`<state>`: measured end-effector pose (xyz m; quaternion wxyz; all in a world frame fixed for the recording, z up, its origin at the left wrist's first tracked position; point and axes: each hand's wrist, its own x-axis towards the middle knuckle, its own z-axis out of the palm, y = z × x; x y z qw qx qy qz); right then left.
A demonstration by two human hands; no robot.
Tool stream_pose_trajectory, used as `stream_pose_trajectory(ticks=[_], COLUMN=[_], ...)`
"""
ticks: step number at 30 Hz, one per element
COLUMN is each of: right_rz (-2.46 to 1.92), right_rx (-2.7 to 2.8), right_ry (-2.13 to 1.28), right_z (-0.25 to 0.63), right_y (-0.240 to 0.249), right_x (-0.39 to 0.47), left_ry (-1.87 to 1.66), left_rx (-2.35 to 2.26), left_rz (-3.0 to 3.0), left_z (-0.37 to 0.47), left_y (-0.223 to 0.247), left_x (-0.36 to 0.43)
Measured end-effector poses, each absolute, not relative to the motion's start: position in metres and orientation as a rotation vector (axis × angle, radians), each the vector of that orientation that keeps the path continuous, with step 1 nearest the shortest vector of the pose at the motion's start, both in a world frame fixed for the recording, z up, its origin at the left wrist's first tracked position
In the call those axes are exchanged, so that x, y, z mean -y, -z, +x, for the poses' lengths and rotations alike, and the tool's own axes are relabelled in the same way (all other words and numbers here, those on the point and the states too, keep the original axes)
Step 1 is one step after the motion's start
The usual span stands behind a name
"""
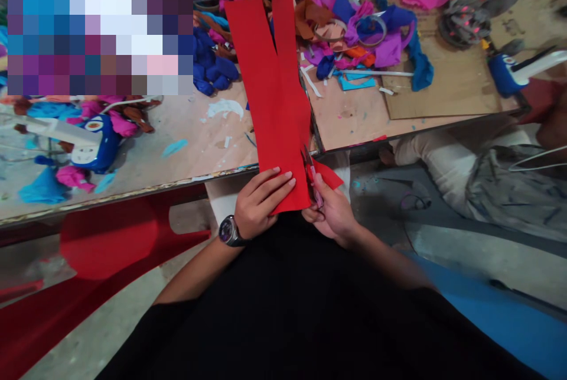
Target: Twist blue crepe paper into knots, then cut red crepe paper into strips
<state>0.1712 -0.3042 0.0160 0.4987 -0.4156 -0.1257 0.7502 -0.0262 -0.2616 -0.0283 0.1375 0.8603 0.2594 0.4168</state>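
A long red sheet (pixel 277 102), paper or cloth, reaches from the table over its front edge toward my body. A slit divides its far end into two strips. My left hand (pixel 261 200), with a watch on the wrist, grips the near end, fingers flat on top and thumb hidden. My right hand (pixel 332 211) holds a pair of scissors (pixel 315 182) with pink handles, the blades pointing away at the sheet's right edge. A red flap (pixel 328 172) sticks out to the right beside the scissors, partly cut from the sheet.
Colourful crepe-like scraps (pixel 341 25) and rolls of tape (pixel 371 29) lie behind the sheet. Flattened cardboard (pixel 443 87) covers the table's right side. Blue-and-white power strips (pixel 95 140) sit at both sides. Red chair (pixel 115 238) is below left; a seated person's leg (pixel 438 161) is at right.
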Motion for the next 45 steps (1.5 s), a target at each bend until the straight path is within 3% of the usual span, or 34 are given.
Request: stream_pose_trajectory(ticks=[17, 30, 38, 45], right_rz=[-1.023, -0.809, -0.867, -0.693], right_rx=[0.342, 0.692, 0.455, 0.603], right_ry=[-1.694, -2.141, -2.024, -2.23], right_z=[0.169, 0.208, 0.207, 0.206], right_y=[-0.013, -0.014, -0.023, -0.019], right_x=[0.303, 0.347, 0.346, 0.344], left_ry=[-1.298, -1.427, -1.37, -1.363], left_rx=[-0.822, -0.932, -0.936, -0.929], left_rz=[2.356, 2.256, 2.305, 2.289], left_z=[-0.022, -0.012, -0.012, -0.012], left_y=[0.018, 0.015, 0.011, 0.012], left_x=[0.262, 0.247, 0.253, 0.252])
